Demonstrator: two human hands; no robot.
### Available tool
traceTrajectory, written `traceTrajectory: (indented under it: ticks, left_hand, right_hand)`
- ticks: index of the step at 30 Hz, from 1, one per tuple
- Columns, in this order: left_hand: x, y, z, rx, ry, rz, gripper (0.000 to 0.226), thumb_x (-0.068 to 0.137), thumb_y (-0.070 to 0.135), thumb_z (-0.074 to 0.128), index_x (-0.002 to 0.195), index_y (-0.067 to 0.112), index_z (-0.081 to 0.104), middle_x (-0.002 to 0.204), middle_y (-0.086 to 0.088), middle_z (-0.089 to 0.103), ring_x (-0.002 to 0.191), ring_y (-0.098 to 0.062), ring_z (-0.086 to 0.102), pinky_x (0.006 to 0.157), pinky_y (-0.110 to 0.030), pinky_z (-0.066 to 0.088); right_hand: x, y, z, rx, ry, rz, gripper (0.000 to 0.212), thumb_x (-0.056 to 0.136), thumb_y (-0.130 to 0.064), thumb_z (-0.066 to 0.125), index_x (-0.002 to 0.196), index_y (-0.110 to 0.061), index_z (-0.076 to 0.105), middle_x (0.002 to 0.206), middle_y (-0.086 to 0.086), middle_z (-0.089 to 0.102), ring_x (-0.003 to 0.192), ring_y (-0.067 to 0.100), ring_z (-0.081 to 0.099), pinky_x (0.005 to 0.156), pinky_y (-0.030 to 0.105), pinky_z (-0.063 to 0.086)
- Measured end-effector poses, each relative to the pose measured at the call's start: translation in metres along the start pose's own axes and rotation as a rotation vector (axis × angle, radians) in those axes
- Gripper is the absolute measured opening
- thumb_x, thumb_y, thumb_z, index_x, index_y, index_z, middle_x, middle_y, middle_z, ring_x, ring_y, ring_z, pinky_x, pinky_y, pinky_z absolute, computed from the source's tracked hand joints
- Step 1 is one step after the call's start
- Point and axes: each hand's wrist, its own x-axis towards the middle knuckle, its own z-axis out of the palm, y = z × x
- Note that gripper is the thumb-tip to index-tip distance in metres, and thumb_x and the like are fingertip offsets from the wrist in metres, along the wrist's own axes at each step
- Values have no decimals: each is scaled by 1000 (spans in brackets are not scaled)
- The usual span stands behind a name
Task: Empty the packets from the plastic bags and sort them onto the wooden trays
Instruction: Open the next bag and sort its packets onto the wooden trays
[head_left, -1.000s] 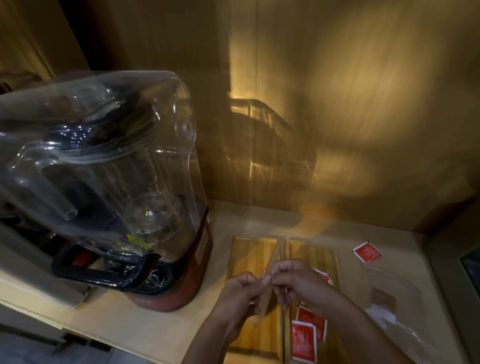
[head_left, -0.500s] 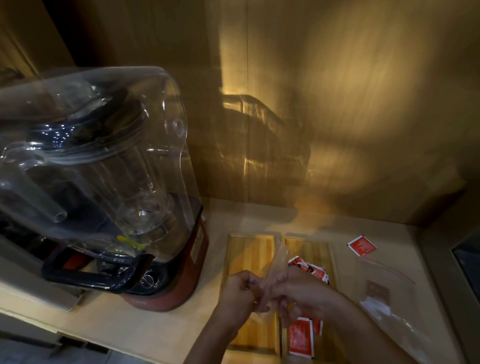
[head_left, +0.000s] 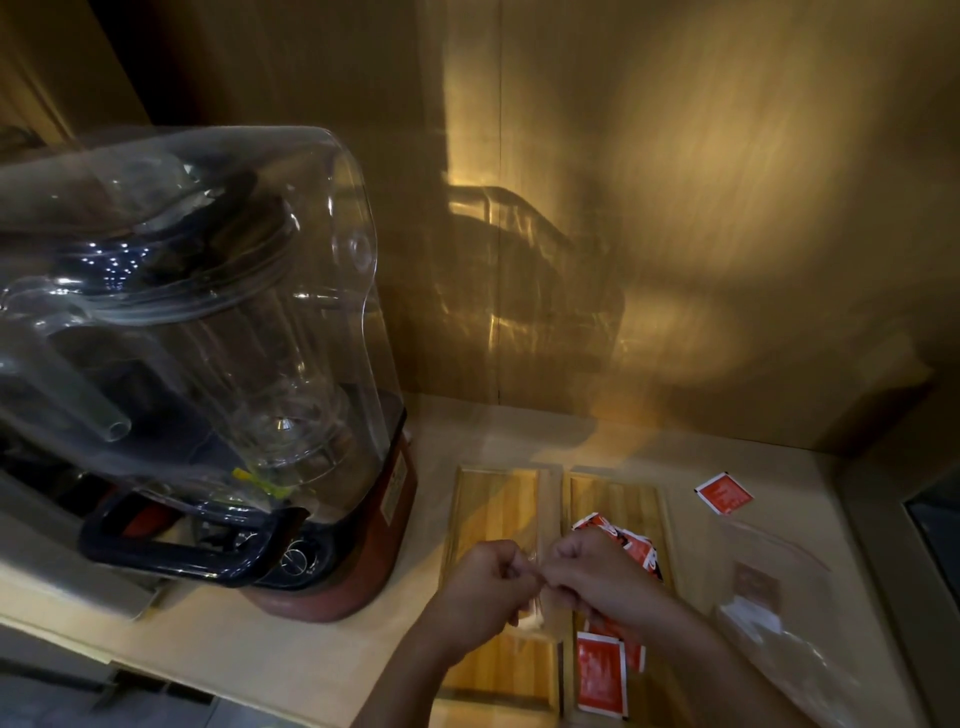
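My left hand (head_left: 485, 590) and my right hand (head_left: 589, 577) meet above the two wooden trays, both pinching a small clear plastic bag (head_left: 535, 597) between them; its contents are too blurred to tell. The left wooden tray (head_left: 491, 504) shows bare wood. The right wooden tray (head_left: 613, 496) holds several red packets (head_left: 600, 675), partly hidden by my right hand. One more red packet (head_left: 724, 492) lies on the counter to the right of the trays.
A large blender (head_left: 208, 364) with a clear cover and red base stands at the left of the counter. A second clear plastic bag (head_left: 774, 608) lies flat at the right. A wooden wall rises close behind the trays.
Both hands stay together on the small bag and have dropped slightly lower over the trays. The bag's upper end no longer stands up above the fingers.
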Motion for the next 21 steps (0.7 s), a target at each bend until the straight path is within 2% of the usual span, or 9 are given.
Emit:
traceTrajectory:
  ticks: [3, 7, 11, 13, 16, 18, 21]
  left_hand:
    - [2, 1, 7, 215, 100, 50, 23, 79, 13, 61, 61, 23, 50, 58, 8, 51, 54, -6, 47, 56, -22, 40]
    - [-1, 4, 7, 432, 264, 65, 26, 79, 26, 58, 57, 25, 43, 56, 8, 48, 53, -4, 44, 48, -21, 31]
    - [-5, 7, 9, 571, 444, 49, 20, 83, 31, 53, 67, 23, 43, 63, 6, 47, 59, -12, 46, 46, -23, 29]
    - [-4, 6, 13, 572, 441, 79, 14, 84, 23, 53, 76, 23, 42, 66, 7, 46, 61, -13, 48, 48, -24, 32]
    - [2, 2, 16, 451, 327, 92, 19, 81, 10, 55, 90, 23, 45, 78, 6, 59, 74, -18, 61, 60, -28, 45]
    - [3, 1, 16, 433, 309, 87, 22, 83, 12, 55, 101, 24, 51, 82, 3, 66, 75, -16, 64, 60, -26, 45]
    - [5, 2, 13, 472, 352, 93, 13, 86, 23, 57, 99, 22, 59, 88, -2, 71, 82, -18, 66, 60, -25, 41]
  right_hand:
    - [1, 0, 2, -93, 52, -58, 45, 78, -9, 56, 37, -22, 49, 38, -9, 40, 37, 3, 35, 46, 22, 29]
    - [6, 4, 0, -306, 227, -74, 40, 78, -20, 62, 43, -23, 43, 45, -7, 39, 43, 3, 36, 48, 20, 30]
    - [7, 5, -2, -390, 214, -17, 31, 78, -27, 62, 51, -22, 47, 57, -3, 46, 55, 10, 45, 56, 26, 35]
    - [7, 1, 0, -482, 176, 18, 30, 78, -29, 61, 54, -22, 45, 59, -3, 48, 60, 12, 48, 60, 29, 37]
    - [7, -2, 2, -579, 170, -10, 15, 78, -24, 59, 68, -22, 49, 71, -1, 58, 70, 15, 57, 65, 33, 45]
    - [7, -2, 2, -570, 171, -58, 7, 80, -20, 58, 78, -23, 51, 77, -1, 61, 75, 15, 60, 69, 36, 49]
    - [7, 1, 0, -529, 114, -118, 16, 86, -22, 56, 74, -32, 52, 75, -8, 60, 75, 8, 59, 68, 28, 47]
